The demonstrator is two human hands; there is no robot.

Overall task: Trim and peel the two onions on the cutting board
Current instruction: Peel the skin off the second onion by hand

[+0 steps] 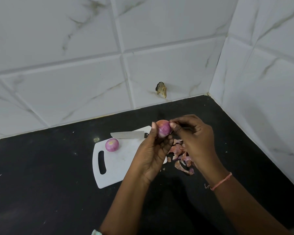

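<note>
My left hand (153, 150) holds a small purple onion (163, 129) up above the white cutting board (119, 167), fingers curled round it. Part of the onion's top still carries orange-brown skin. My right hand (192, 133) pinches the skin at the onion's right side with thumb and fingertips. A second onion (111, 145), purple and peeled with a pale cut end facing up, sits on the board near its far left corner. A knife (127, 134) lies along the board's far edge, blade pointing left, its handle hidden behind my left hand.
A heap of onion peels (180, 155) lies on the black counter (49, 175) just right of the board, partly under my right hand. White tiled walls (75, 65) close the corner behind and to the right. The board's handle slot faces left.
</note>
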